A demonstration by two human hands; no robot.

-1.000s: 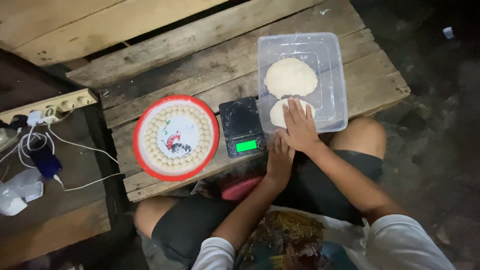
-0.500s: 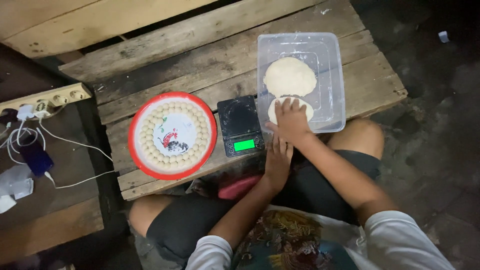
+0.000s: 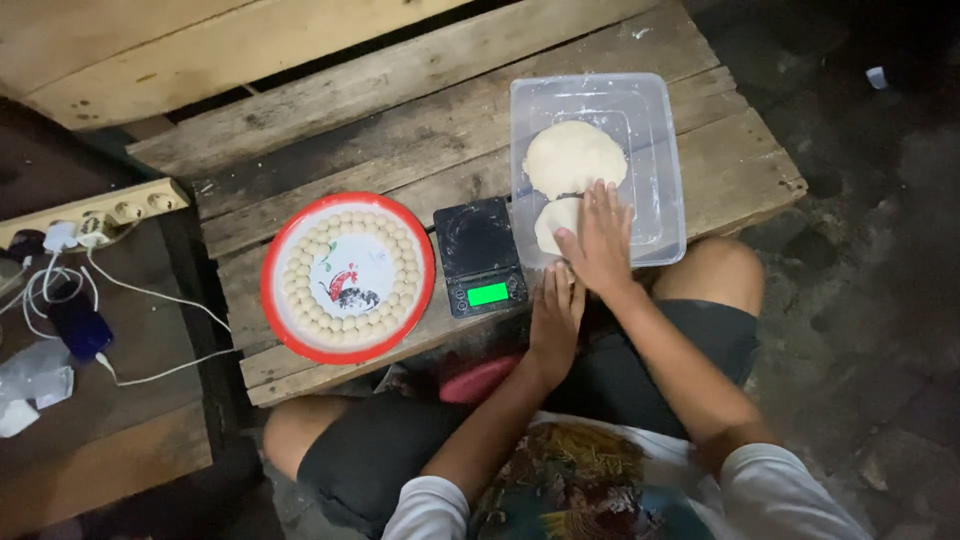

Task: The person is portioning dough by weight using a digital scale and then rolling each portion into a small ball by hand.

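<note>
Head view: the right hand (image 3: 600,240) had been slid lower on the small dough (image 3: 556,222), fingers flat, nothing gripped; left hand (image 3: 556,305) stayed open at the tub (image 3: 660,160).

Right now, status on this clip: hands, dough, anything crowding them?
Right hand flat on the smaller dough piece in the clear tub. Left hand open at the tub's near edge, empty. Larger dough piece beside it; scale close on the left.

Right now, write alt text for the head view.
A seated person's right hand presses a pale dough lump inside a clear plastic tub on a wooden pallet, left hand beside it. Nearby sit a black digital scale and a red-rimmed plate ringed with dough balls.
</note>
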